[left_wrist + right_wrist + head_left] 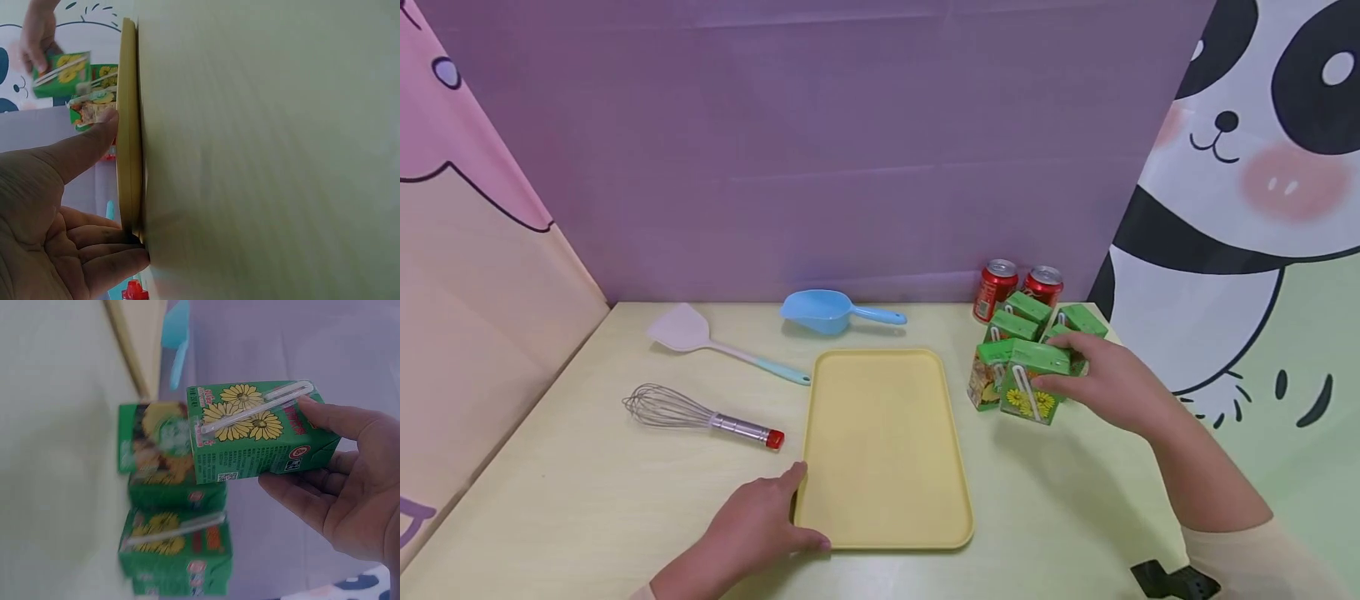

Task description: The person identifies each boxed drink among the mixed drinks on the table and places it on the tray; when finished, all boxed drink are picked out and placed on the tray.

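Note:
My right hand grips a green drink carton with yellow flowers and a straw on its side. In the right wrist view the carton is raised above the others, thumb on one face, fingers on the opposite side. Several similar cartons stand behind and beside it. At the near left corner of a yellow tray, my left hand holds the rim, its thumb along the near edge and its fingers at the left side. The left wrist view shows the tray edge-on, flat on the table.
Two red cans stand behind the cartons at the back right. A blue scoop lies beyond the tray. To the tray's left are a spatula and a whisk. A purple backdrop rises behind the table.

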Demonstrator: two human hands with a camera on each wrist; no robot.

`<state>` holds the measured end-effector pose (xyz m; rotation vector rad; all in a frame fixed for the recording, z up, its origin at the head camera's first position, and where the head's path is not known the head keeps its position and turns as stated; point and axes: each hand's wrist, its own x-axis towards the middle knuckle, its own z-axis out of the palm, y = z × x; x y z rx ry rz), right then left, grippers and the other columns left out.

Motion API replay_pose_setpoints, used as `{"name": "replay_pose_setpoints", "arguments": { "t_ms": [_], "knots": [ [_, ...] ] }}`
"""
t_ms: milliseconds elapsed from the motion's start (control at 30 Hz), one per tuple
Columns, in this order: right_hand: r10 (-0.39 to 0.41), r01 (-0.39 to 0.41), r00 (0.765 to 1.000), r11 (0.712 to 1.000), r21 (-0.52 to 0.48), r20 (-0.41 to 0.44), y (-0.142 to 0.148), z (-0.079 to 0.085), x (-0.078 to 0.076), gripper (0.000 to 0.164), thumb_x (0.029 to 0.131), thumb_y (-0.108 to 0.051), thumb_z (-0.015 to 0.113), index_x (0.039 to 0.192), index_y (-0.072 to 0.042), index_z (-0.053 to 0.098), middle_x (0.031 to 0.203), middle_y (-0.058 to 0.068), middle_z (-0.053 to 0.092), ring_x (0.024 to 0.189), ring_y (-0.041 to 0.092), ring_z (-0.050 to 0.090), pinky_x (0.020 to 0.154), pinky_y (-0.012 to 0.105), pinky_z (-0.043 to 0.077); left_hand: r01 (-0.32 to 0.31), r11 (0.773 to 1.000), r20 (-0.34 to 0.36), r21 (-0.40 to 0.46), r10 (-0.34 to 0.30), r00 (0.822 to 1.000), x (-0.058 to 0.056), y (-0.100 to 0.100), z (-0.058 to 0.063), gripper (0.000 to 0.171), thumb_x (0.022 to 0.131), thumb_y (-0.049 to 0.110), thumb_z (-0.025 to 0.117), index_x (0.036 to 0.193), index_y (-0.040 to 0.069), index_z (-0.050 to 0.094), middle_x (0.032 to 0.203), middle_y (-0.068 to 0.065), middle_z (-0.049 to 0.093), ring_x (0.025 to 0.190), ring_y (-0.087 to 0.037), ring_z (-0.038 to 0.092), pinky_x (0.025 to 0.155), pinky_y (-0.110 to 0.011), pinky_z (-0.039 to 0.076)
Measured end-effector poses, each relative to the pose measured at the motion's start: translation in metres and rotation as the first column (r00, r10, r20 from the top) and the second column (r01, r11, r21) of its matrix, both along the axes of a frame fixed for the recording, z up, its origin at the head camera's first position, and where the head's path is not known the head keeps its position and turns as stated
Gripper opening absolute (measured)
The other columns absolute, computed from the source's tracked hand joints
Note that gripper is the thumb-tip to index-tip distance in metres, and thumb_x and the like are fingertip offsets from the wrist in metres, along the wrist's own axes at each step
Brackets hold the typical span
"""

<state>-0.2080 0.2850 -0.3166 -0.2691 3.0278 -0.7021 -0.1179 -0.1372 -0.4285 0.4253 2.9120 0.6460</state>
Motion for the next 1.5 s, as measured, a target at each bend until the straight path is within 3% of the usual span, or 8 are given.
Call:
{"name": "replay_pose_setpoints", "arguments": {
  "t_ms": [200,400,667,900,1167,1333,1500],
  "knots": [
    [0.052,-0.054,0.998,0.996,-0.073,-0.030,-0.040,0.016,-0.013,0.069,0.084,-0.057,0.069,0.133,-0.011,0.054,0.119,0.012,0.062,0.105,0.030,0.057,0.080,0.042,0.053,-0.006,1.000,-0.003,-0.004,0.006,1.000,0.000,-0.001,0.000,0.097,0.059,0.058,0.086,0.131,0.003,0.051,0.083,-0.007,0.066,0.078,-0.022,0.062,0.070,-0.041,0.051],
    [0.092,-0.095,0.995,0.986,-0.136,-0.031,-0.085,0.014,-0.040,0.062,0.083,-0.053,0.072,0.132,-0.019,0.055,0.122,0.004,0.061,0.111,0.027,0.056,0.090,0.048,0.051,-0.016,1.000,0.005,-0.009,0.016,1.000,-0.001,-0.001,-0.002,0.099,0.059,0.059,0.086,0.133,0.003,0.051,0.087,-0.009,0.068,0.080,-0.023,0.063,0.073,-0.042,0.052],
    [0.203,-0.215,0.976,0.951,-0.221,-0.077,-0.143,-0.017,-0.076,0.055,0.086,-0.043,0.074,0.131,-0.016,0.057,0.117,0.001,0.062,0.109,0.023,0.058,0.088,0.043,0.049,-0.012,1.000,-0.007,-0.025,0.012,1.000,-0.001,0.001,-0.002,0.099,0.058,0.059,0.086,0.132,0.003,0.052,0.085,-0.009,0.067,0.080,-0.025,0.064,0.073,-0.043,0.052],
    [0.219,-0.227,0.974,0.913,-0.340,-0.063,-0.189,-0.053,-0.101,0.050,0.088,-0.035,0.074,0.130,-0.013,0.057,0.112,0.001,0.062,0.100,0.020,0.059,0.083,0.038,0.050,-0.018,0.999,0.000,-0.033,0.018,1.000,-0.002,0.002,-0.003,0.099,0.058,0.060,0.086,0.132,0.004,0.051,0.085,-0.009,0.067,0.078,-0.023,0.063,0.072,-0.042,0.052],
    [0.196,-0.185,0.981,0.923,-0.336,0.000,-0.211,-0.076,-0.115,0.055,0.089,-0.033,0.073,0.136,-0.011,0.052,0.120,0.002,0.060,0.104,0.020,0.058,0.083,0.035,0.051,-0.004,1.000,0.003,-0.029,0.005,1.000,-0.003,0.003,-0.001,0.100,0.058,0.060,0.086,0.132,0.002,0.051,0.086,-0.010,0.068,0.078,-0.023,0.064,0.072,-0.042,0.052],
    [0.196,-0.179,0.980,0.925,-0.336,0.017,-0.212,-0.080,-0.116,0.055,0.090,-0.034,0.072,0.136,-0.012,0.050,0.120,0.002,0.059,0.104,0.021,0.057,0.085,0.036,0.050,-0.007,0.999,0.008,-0.032,0.007,1.000,-0.003,0.004,0.001,0.097,0.058,0.059,0.086,0.130,0.003,0.052,0.084,-0.009,0.067,0.075,-0.021,0.062,0.070,-0.041,0.052],
    [0.244,-0.220,0.969,0.920,-0.323,0.038,-0.209,-0.076,-0.116,0.066,0.091,-0.038,0.070,0.145,-0.012,0.042,0.131,0.005,0.055,0.116,0.025,0.054,0.093,0.040,0.049,-0.015,0.999,0.016,-0.041,0.016,1.000,-0.003,0.003,0.001,0.099,0.059,0.059,0.086,0.131,0.002,0.051,0.087,-0.010,0.068,0.077,-0.023,0.062,0.072,-0.042,0.052]
  ]
}}
